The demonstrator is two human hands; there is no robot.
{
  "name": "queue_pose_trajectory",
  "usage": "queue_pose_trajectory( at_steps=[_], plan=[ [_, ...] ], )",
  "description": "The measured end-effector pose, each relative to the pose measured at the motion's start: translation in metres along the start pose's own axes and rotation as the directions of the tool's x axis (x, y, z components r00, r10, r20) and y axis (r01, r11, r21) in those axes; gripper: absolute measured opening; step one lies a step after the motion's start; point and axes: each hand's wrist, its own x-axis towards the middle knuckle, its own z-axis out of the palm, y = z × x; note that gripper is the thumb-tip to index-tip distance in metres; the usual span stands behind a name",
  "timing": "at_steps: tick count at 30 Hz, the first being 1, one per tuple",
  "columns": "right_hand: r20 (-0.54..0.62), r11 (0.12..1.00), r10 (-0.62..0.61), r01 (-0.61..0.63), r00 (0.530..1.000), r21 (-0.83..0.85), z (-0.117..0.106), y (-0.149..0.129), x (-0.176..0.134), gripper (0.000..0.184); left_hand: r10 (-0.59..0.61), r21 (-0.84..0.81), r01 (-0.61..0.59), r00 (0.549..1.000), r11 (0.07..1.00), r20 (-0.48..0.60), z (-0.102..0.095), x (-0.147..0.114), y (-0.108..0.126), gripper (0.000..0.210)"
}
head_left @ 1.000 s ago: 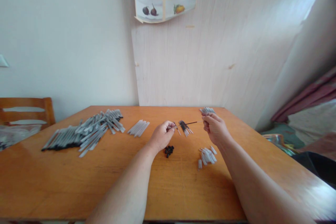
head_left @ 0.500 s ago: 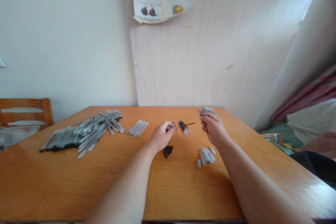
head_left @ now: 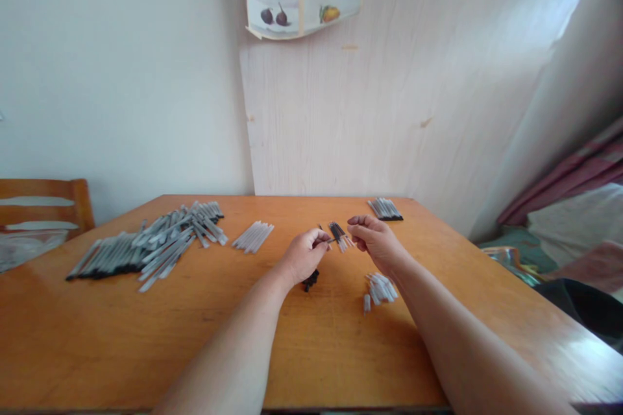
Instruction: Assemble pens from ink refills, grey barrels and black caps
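Note:
My left hand [head_left: 309, 251] is closed in a pinch around a thin dark rod [head_left: 333, 240], whose short end pokes out toward the right. The rest of it is hidden by the fingers. To its right, my right hand [head_left: 372, 234] has thumb and fingers pressed together; whatever is between them is too small to make out. Between and behind the hands lies a bundle of thin black sticks with pale ends [head_left: 339, 234]. Small black plugs [head_left: 310, 281] sit partly behind my left wrist. Short translucent caps [head_left: 381, 288] lie in a heap below my right hand.
On the wooden table [head_left: 311, 350], a large pile of translucent tubes with black ends [head_left: 160, 243] spreads at the left. A neat row of pale tubes [head_left: 254, 237] lies nearer the middle. Another tube bundle [head_left: 385, 208] rests at the back right. A chair [head_left: 43, 201] stands left.
My right hand has moved left and slightly down, closer to my left hand. The long black rod that stretched between them now shows only a short end.

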Motion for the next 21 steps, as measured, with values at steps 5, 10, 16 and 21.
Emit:
queue_pose_trajectory(
  at_steps=[5,10,16,21],
  plan=[
    [0.131,0.998,-0.018,0.025,0.991,-0.051,0.003,0.003,-0.001,0.024,-0.017,-0.024,0.017,1.0,1.0,0.006,0.0,0.0,0.001,0.018],
    [0.11,0.993,-0.005,0.018,0.994,-0.113,-0.004,-0.001,-0.001,0.022,-0.032,-0.055,0.032,0.999,0.998,-0.001,0.0,0.0,-0.001,0.018],
    [0.107,0.9,0.102,-0.046,0.989,-0.433,-0.023,-0.014,-0.001,0.015,-0.057,-0.066,0.054,0.997,0.996,-0.042,-0.002,0.001,-0.004,0.021],
    [0.204,0.755,0.12,0.044,0.972,-0.654,-0.02,-0.012,-0.002,0.012,-0.08,-0.089,0.068,0.988,0.994,-0.133,-0.009,0.006,-0.01,0.022]
  ],
)
